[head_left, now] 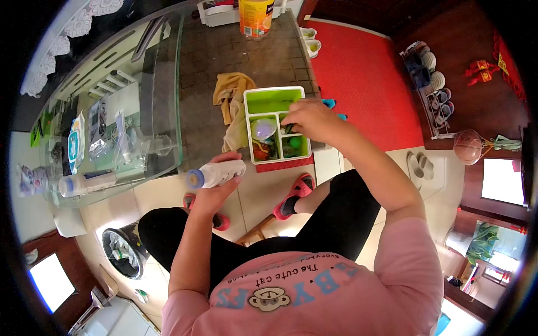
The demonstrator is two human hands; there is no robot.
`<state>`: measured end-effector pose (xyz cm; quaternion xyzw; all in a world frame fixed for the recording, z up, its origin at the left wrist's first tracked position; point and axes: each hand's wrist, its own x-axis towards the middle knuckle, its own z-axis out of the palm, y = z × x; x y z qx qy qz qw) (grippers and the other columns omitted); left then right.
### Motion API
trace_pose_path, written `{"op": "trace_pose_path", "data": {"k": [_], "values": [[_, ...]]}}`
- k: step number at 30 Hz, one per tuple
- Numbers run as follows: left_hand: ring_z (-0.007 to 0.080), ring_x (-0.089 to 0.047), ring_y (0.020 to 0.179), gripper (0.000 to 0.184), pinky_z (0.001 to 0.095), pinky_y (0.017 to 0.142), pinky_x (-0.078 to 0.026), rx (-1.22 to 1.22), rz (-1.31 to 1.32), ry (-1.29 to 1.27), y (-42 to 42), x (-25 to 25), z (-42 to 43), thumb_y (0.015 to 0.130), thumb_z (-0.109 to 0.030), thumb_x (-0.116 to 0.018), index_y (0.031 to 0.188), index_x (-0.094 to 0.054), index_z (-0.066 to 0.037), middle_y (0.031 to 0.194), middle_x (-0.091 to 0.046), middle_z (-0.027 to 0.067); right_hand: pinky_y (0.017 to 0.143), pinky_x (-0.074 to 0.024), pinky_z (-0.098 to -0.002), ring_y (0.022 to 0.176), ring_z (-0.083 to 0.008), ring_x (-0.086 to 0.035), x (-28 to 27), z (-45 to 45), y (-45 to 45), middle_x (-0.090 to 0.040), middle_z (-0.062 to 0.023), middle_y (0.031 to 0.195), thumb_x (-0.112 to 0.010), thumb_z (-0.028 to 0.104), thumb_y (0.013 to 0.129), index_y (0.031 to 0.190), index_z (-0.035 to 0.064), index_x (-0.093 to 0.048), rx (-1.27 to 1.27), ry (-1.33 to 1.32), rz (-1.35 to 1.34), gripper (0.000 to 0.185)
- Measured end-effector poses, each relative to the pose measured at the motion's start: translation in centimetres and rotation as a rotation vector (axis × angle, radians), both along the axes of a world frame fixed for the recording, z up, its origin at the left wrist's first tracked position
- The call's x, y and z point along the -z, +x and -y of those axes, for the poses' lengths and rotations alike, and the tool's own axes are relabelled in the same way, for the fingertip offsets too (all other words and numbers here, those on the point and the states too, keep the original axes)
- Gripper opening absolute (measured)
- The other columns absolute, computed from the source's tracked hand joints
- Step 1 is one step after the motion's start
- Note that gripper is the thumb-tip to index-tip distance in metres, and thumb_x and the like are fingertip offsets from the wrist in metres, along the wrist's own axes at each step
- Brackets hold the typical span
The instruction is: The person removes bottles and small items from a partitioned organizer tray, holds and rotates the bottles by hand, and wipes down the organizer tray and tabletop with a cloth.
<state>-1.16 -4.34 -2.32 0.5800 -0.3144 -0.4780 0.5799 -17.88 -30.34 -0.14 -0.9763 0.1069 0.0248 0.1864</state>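
My left hand (220, 192) is wrapped round a white bottle (223, 173) with a blue cap, held tilted above the floor by the table's front edge. My right hand (310, 119) reaches into a white box with green compartments (274, 163). Its fingers bend down together into a small middle compartment, and the fingertips are hidden. In the left compartment lies a pale, translucent round thing (262, 129) among other small items. A green ball-like item (295, 143) sits in the front right compartment. Left of the box, a crumpled tan cloth (231, 89) touches it.
The box stands on a dark patterned table (207, 50). At the back is an orange-labelled jar (256, 19). A glass shelf (178, 112) with packets and another bottle (87, 183) rises on the left. Below it stands a waste bin (122, 255). A shoe rack (431, 89) is at right.
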Motion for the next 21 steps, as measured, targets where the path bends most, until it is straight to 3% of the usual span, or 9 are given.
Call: {"op": "trace_pose_path", "data": {"k": [9,12,16,19,21], "values": [[0.0127,-0.052,0.104,0.046,0.0268,0.090,-0.043,-0.009,-0.038,0.022,-0.1,-0.1,0.0,0.075,0.007,-0.062,0.119,-0.051,-0.004,0.117,-0.056,0.0061,0.077,-0.0431,-0.0389,0.083,-0.0240,-0.059,1.2,-0.1,1.2,-0.060,-0.0045,0.075,-0.070,0.017,0.068,0.078,0.0136,-0.067,-0.168,-0.291,-0.039,0.011],[0.0127,-0.052,0.104,0.046,0.0269,0.090,-0.043,-0.003,-0.003,0.026,0.0,0.1,0.1,0.075,0.007,-0.061,0.119,-0.051,-0.004,0.118,-0.056,0.0063,0.073,-0.0440,-0.0399,0.078,-0.0246,-0.060,1.4,-0.4,1.0,-0.060,-0.0060,0.074,-0.068,0.015,0.071,0.075,0.0119,-0.065,-0.076,-0.325,-0.072,0.006],[0.0128,-0.052,0.105,0.046,0.0270,0.090,-0.043,0.002,0.036,0.023,0.2,0.3,-0.1,0.075,0.007,-0.061,0.119,-0.051,-0.004,0.118,-0.056,0.0062,0.073,-0.0472,-0.0423,0.079,-0.0294,-0.062,1.0,-0.4,0.3,-0.062,-0.0089,0.074,-0.060,0.015,0.075,0.074,0.0099,-0.064,0.079,-0.188,0.027,0.007],[0.0130,-0.053,0.104,0.045,0.0270,0.090,-0.043,0.000,0.040,0.019,0.2,0.4,-0.1,0.076,0.007,-0.061,0.119,-0.051,-0.004,0.117,-0.056,0.0057,0.071,-0.0462,-0.0409,0.074,-0.0288,-0.060,1.0,-0.9,0.3,-0.060,-0.0079,0.075,-0.069,0.015,0.072,0.085,0.0089,-0.062,0.122,-0.180,0.090,0.016],[0.0132,-0.053,0.104,0.045,0.0272,0.090,-0.043,-0.005,0.036,0.015,0.2,0.0,-0.2,0.076,0.006,-0.061,0.118,-0.051,-0.004,0.117,-0.056,0.0057,0.073,-0.0469,-0.0402,0.080,-0.0291,-0.060,-0.3,-1.7,0.5,-0.059,-0.0079,0.083,-0.071,0.016,0.071,0.093,0.0093,-0.060,0.287,0.039,0.142,0.025]]}}
